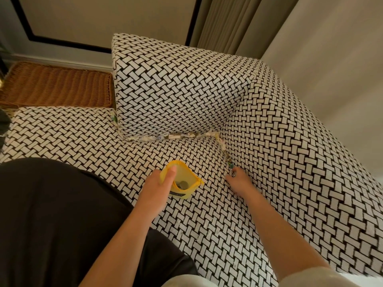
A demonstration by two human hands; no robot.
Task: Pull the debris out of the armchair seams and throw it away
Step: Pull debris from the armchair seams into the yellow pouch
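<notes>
The armchair [186, 85] is covered in black-and-white woven-pattern fabric. Debris [174, 137] of paper scraps and small bits fills the seam under the back cushion and runs down the right-hand seam [224, 154]. My left hand [159, 181] holds a small yellow zip pouch [183, 183] open over the seat; coin-like round pieces lie inside it. My right hand [238, 180] rests at the lower end of the right seam, its fingertips pinching a small metallic piece [232, 171] there.
A brown wicker basket [56, 85] stands on the floor left of the chair. Beige curtains [226, 21] and a panelled wall are behind. A dark garment [51, 214] covers the lower left of the seat.
</notes>
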